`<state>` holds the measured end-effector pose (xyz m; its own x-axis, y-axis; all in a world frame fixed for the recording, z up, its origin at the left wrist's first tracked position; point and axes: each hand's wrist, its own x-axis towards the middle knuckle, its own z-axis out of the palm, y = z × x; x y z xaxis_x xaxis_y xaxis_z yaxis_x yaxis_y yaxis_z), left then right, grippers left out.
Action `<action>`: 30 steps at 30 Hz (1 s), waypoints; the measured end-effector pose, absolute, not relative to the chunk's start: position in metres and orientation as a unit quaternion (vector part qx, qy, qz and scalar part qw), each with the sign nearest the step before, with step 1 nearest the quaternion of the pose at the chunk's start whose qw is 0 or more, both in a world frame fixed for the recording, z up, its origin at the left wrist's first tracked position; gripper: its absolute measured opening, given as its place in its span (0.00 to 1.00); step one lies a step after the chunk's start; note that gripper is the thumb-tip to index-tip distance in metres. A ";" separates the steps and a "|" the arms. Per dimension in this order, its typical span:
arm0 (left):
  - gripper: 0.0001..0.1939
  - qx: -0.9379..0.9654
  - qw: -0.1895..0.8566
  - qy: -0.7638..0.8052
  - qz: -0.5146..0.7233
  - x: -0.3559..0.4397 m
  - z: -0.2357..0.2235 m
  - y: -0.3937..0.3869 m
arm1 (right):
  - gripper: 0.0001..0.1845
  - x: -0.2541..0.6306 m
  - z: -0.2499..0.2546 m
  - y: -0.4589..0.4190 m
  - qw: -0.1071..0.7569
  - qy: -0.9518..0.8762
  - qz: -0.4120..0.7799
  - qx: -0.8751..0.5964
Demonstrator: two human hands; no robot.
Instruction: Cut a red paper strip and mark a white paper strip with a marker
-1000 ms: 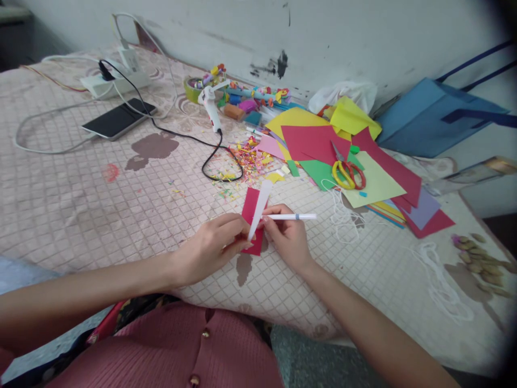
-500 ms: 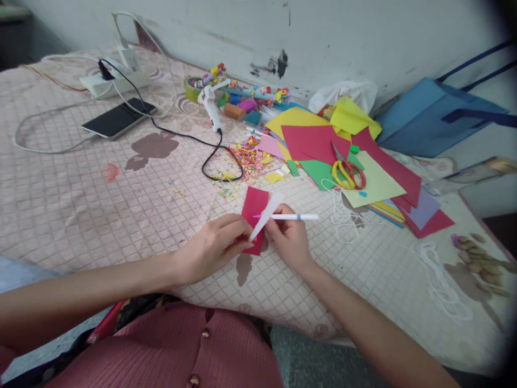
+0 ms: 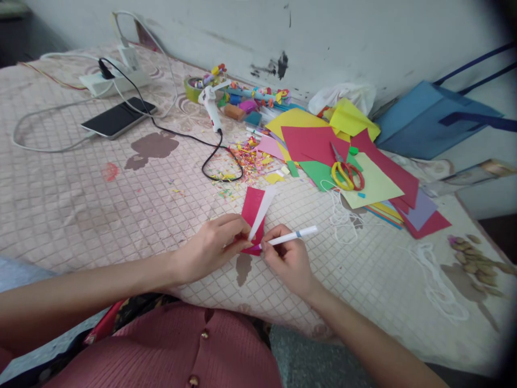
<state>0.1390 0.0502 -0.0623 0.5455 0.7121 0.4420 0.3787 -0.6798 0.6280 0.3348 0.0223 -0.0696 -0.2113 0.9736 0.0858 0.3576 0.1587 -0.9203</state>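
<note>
A narrow white paper strip (image 3: 263, 210) lies slantwise over a red paper piece (image 3: 251, 205) near the table's front edge. The fingers of my left hand (image 3: 218, 245) are closed on the strip's lower end, at the red paper's left side. In my right hand (image 3: 288, 258) is a white felt-tip pen (image 3: 293, 235) with a pink tip, gripped near its point. That tip is at the lower part of the red paper, close to the left fingertips; whether it touches cannot be made out.
Scissors (image 3: 347, 175) lie on stacked coloured paper (image 3: 315, 143) to the right. A glue gun (image 3: 210, 108) stands behind paper scraps (image 3: 252, 159), its black cord looping forward. A phone (image 3: 119, 118) and power strip (image 3: 115, 78) are at left. White string (image 3: 343, 215) and a blue bag (image 3: 432, 118) are at right.
My right hand has moved down toward me with the pen, which now slants upward to the right. The white strip tilts a little more upright. My left hand stays nearly in place.
</note>
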 end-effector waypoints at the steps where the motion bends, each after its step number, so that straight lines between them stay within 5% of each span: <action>1: 0.01 0.846 0.240 0.319 0.354 0.139 -0.062 0.050 | 0.03 0.335 -0.071 0.023 0.373 -0.664 0.408 -0.503; 30: 0.03 0.842 0.254 0.318 0.353 0.141 -0.057 0.049 | 0.02 0.334 -0.075 0.029 0.336 -0.696 0.388 -0.502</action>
